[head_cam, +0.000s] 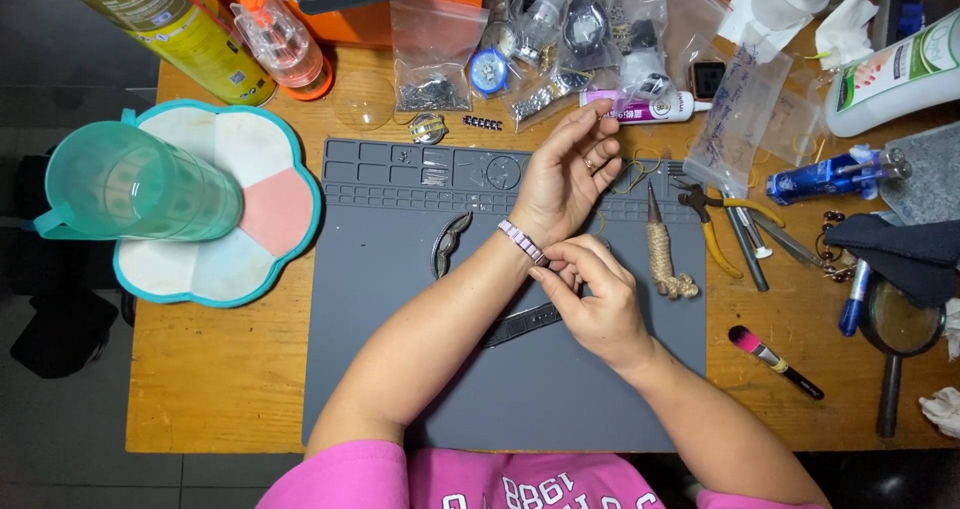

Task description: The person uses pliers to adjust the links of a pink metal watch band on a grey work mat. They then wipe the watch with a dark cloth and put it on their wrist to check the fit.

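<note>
The left hand (565, 174) lies over the upper middle of the grey work mat (400, 319), palm turned down, its fingers loosely spread and gripping nothing. A pale pink link bracelet (522, 241) wraps the left wrist. The right hand (595, 294) is drawn in against that wrist, its thumb and fingertips (545, 269) pinched on the bracelet at the inner side of the wrist. Under the forearms a dark watch strap (520, 324) lies flat on the mat, and another curved strap piece (447, 244) lies just left of the left wrist. A twine-wrapped awl (662, 249) rests upright-pointing on the mat, just right of the hands. Further right on the wooden surface (220, 369) lie yellow-handled pliers (720, 219), a pink-tipped brush (775, 359) and a magnifying glass (895, 339). At the left a teal cup (130, 181) lies tipped on a flower-shaped tray (290, 159). Clear bags of watch parts (540, 39) crowd the far edge
</note>
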